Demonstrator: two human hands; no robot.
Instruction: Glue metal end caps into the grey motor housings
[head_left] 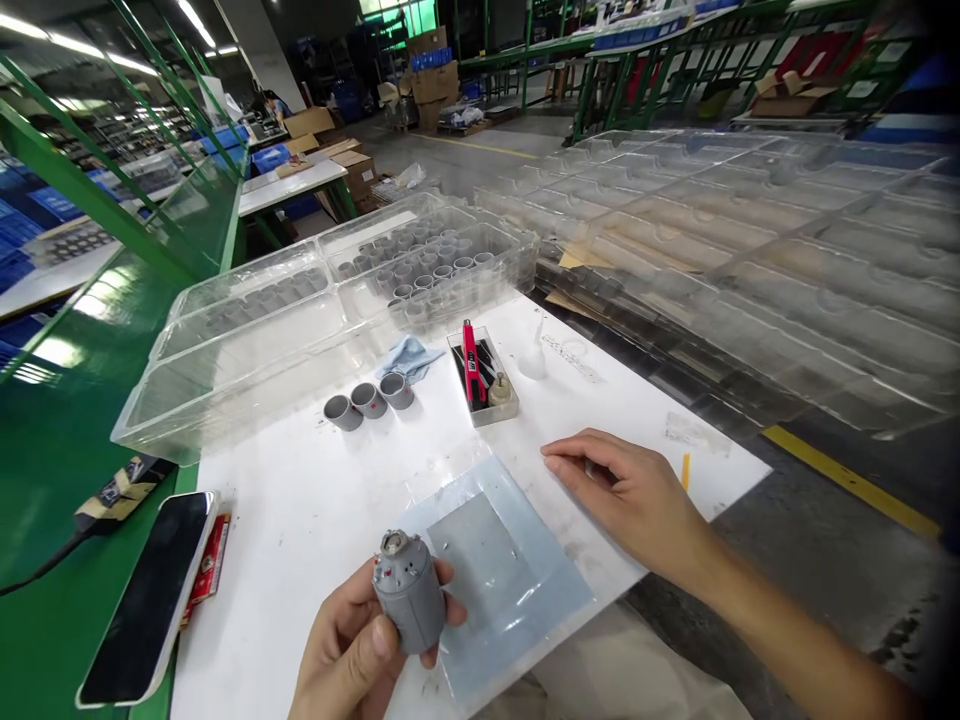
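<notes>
Gray domed cylinder (416, 605) tilted slightly in L hand (356, 645), fingers wrapped round it, over blue mat's (551, 585) near-L side. R hand (630, 495): thumb & index tips together, R of mat. White tabletop (262, 560) bare btwn phone (146, 600) & mat.

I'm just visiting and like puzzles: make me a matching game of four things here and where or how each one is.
1. Phone
2. Red cutter
3. Blue cloth
4. Grey canister

A. Crumpled near three grey cups
B. Held in the left hand
C. Overlapping a red packet
D. On a small box

Pairs: 1-C, 2-D, 3-A, 4-B
</notes>
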